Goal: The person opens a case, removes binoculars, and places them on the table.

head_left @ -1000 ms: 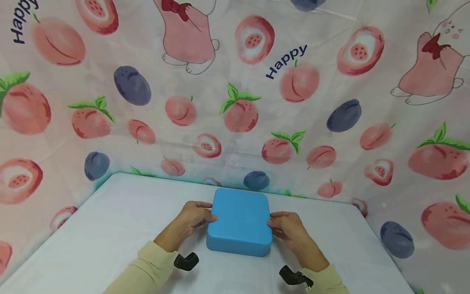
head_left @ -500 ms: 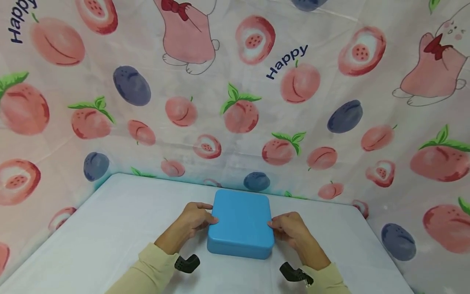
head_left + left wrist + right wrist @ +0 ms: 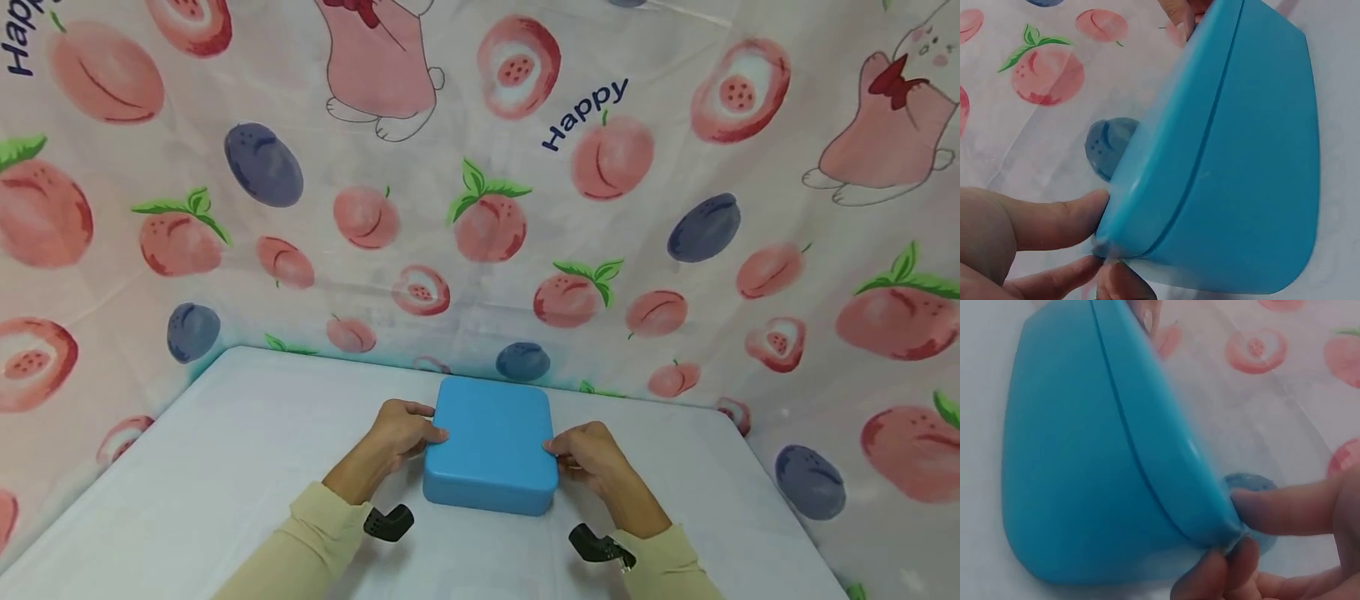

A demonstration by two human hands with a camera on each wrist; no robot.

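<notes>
**Both hands on blue lidded box, counter centre**

Blue box (image 3: 491, 442), rounded corners, lid on, sits flat on the white counter (image 3: 225, 450), near its far edge at 12 o'clock from the person. Left hand (image 3: 401, 433) at the box's 9 o'clock side: thumb and fingers (image 3: 1054, 219) curled, pinching the lid rim at a corner. Right hand (image 3: 592, 458) at the 3 o'clock side: thumb and fingers (image 3: 1285, 509) likewise pinching the lid edge. Lid seam visible all along in both wrist views. Fruit-print cloth (image 3: 487, 208) hangs behind the counter. Cream sleeves (image 3: 315, 542) at 6 o'clock.
</notes>
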